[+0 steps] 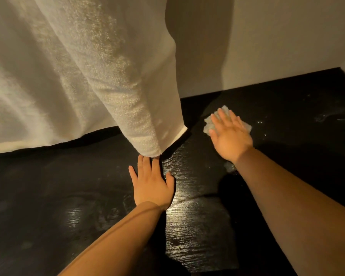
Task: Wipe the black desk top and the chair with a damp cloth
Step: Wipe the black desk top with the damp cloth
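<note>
Towel (68, 76) hangs just beyond the left hand (151, 182), which lies flat, fingers straight, on the worktop (197, 226). The right hand (229, 134), also flat, presses the cloth (208, 124) under its fingers. Desk-wiping looks underway; the next stroke likely needs the towel lifted clear.

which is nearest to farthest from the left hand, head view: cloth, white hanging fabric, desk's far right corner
1. white hanging fabric, at the left hand's fingertips
2. cloth, to the right, under the right hand
3. desk's far right corner, by the wall
</note>
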Demonstrator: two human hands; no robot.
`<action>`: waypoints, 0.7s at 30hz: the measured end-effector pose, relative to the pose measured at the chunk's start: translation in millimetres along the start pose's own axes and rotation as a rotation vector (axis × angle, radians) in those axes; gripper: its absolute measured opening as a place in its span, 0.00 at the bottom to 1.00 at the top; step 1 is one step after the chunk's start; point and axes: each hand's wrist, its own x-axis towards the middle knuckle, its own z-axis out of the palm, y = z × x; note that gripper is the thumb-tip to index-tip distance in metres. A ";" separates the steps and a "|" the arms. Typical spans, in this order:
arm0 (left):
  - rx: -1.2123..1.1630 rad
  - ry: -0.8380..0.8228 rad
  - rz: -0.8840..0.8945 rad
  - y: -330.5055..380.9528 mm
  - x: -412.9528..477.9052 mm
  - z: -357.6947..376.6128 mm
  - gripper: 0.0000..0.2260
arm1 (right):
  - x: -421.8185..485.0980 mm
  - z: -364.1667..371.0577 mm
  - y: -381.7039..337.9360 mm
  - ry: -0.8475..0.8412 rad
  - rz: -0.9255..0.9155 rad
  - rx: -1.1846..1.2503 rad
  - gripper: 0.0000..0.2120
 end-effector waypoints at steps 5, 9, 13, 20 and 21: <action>-0.006 -0.003 0.000 -1.8 -0.2 -0.6 0.29 | 10.5 -15.4 -3.0 0.089 0.079 0.102 0.22; 0.004 -0.007 -0.001 0.4 2.0 -0.4 0.28 | -2.4 1.7 -60.9 -0.040 -0.304 0.097 0.16; 0.013 -0.013 0.002 1.2 2.1 -0.7 0.28 | 0.8 7.0 -55.0 -0.032 -0.306 0.017 0.19; 0.017 -0.022 0.039 -1.4 1.4 -1.9 0.29 | 18.2 -11.5 9.9 -0.015 0.094 0.016 0.26; 0.007 -0.019 0.060 -1.4 2.1 -2.0 0.30 | 19.7 -13.7 6.1 -0.007 0.116 0.029 0.25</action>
